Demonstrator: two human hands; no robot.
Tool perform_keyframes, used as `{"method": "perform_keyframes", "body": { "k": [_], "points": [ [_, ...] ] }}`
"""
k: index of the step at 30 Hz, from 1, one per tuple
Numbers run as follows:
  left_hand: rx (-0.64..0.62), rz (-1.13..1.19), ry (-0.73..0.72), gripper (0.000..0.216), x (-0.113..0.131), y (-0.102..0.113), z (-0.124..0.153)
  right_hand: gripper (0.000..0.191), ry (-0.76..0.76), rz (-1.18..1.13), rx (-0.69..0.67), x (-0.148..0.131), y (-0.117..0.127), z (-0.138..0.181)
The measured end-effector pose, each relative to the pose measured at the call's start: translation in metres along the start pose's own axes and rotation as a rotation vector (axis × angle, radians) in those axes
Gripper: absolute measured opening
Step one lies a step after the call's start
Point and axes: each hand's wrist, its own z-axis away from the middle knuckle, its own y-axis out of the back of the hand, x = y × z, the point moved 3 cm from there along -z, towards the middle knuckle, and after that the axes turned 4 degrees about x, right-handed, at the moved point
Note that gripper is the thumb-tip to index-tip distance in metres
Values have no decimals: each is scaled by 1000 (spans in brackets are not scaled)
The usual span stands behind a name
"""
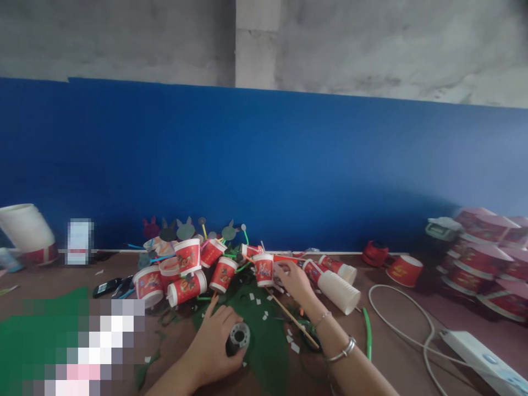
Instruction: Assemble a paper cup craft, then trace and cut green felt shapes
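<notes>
My left hand [218,333] is curled around a small dark roll with a grey ring-shaped end [240,334], its index finger stretched forward. Farther off, my right hand [292,278] has its fingers bent together beside a red and white paper cup [264,269]; what lies between the fingertips is hidden. A thin wooden stick [292,318] runs diagonally under that wrist. Left of the cup is a heap of decorated red paper cups [187,256], some with coloured straws and animal-head cutouts [185,228]. A stack of paper cups [339,291] lies on its side right of my right hand.
Green paper [264,341] and white scraps [295,347] cover part of the brown table. Scissors [311,338] lie partly under my right forearm. At the right are a power strip [482,355], its cable, and stacked red tubs [474,264]. A blue panel [264,165] stands behind.
</notes>
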Motion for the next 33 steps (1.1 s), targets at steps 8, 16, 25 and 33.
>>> {"method": "perform_keyframes", "body": {
  "k": [8, 16, 25, 33],
  "points": [
    [3, 29, 13, 30, -3, -3, 2, 78, -90, 56, 40, -36, -25, 13],
    [14, 36, 15, 29, -9, -8, 2, 76, -41, -54, 163, -56, -15, 19],
    [62, 60, 26, 38, -9, -9, 3, 82, 205, -212, 39, -132, -51, 48],
    [69, 127, 26, 48, -12, -17, 6, 90, 218, -136, -88, -138, -74, 65]
  ]
}}
